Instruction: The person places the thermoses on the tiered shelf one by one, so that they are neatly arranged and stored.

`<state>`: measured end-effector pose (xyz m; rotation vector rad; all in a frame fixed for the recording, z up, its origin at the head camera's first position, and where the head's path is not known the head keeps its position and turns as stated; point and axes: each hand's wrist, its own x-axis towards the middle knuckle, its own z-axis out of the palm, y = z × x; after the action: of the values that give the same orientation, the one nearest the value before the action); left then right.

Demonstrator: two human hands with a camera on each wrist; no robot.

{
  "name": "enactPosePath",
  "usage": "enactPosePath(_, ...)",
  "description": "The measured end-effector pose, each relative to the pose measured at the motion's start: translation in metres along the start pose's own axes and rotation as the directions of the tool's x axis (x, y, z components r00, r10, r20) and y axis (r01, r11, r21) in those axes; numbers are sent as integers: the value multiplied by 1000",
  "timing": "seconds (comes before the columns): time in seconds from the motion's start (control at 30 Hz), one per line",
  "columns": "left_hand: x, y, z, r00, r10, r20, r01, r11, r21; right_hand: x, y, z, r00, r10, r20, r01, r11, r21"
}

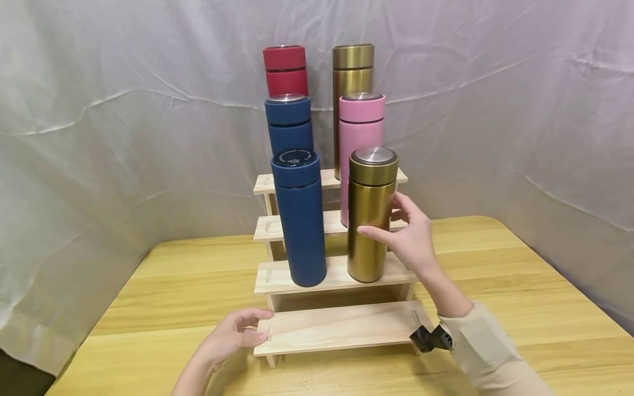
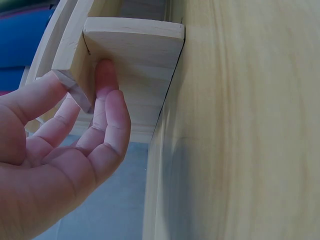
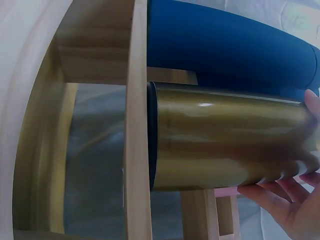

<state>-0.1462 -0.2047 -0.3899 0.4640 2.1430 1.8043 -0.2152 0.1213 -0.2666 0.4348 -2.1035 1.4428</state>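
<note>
A gold thermos bottle [image 1: 364,220] with a silver-topped lid stands upright on the second step from the bottom of a wooden tiered stand [image 1: 342,327]. My right hand [image 1: 413,239] grips it from the right, thumb across the front, fingers round the back. In the right wrist view the bottle's dark base [image 3: 152,137] sits at the step's edge. Down at the left, my left hand [image 1: 235,334] pinches the left end of the lowest step, thumb at the board's edge and fingers [image 2: 117,115] underneath. Left of the gold bottle is a dark blue thermos bottle [image 1: 300,236] on the same step.
Behind, a second blue bottle [image 1: 291,124] and a pink one [image 1: 361,132] share the third step. A red bottle [image 1: 286,71] and another gold one [image 1: 353,82] occupy the top step. The stand rests on a wooden table [image 1: 163,308] before a grey cloth [image 1: 148,110].
</note>
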Motion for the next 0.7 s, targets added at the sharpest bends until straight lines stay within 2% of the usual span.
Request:
enactPosePath(0.27,-1,-1,1,1000,-4,2,4,1000,-13,0,1,3,1000,-1,13,1,1000,-11)
enactPosePath(0.37,0,-2,0,1000,-4,-2,4,1000,-13,0,-1,3,999,7,41,-7,1000,-7)
enactPosePath(0.5,0,0,0,999,-11,-41,12,1000,4,-2,-1,2,995,19,101,-23,999,36)
enactPosePath(0.57,-1,3,3,997,-11,-72,14,999,43,-4,0,1,991,17,131,-24,998,57)
enactPosePath(0.63,-3,8,7,992,-10,-124,26,991,135,-8,2,-1,988,14,157,-25,997,69)
enactPosePath(0.7,-6,16,13,982,7,-189,44,963,265,-15,5,-6,985,0,171,-9,999,52)
